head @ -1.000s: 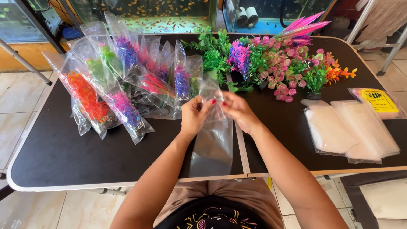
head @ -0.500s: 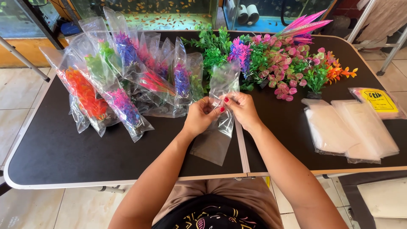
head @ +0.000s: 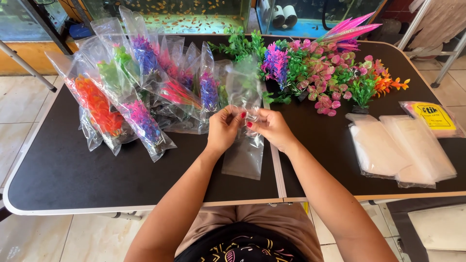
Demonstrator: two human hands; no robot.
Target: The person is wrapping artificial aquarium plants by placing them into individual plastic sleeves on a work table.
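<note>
Both hands, left hand point(head: 224, 128) and right hand point(head: 270, 127), pinch the clear bag point(head: 244, 145) between them; fingertips clenched on its film.

A single head-worn camera looks steeply down and forward from above the person's lap onto the black folding table point(head: 63, 174), near enough that both forearms fill the lower frame. Its far edge takes in glass fish tanks point(head: 194, 14). No second view exists.

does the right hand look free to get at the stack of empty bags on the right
Probably not yet: the right hand and left hand both pinch the clear bag. The path to the stack of empty bags looks open over bare table.
</note>
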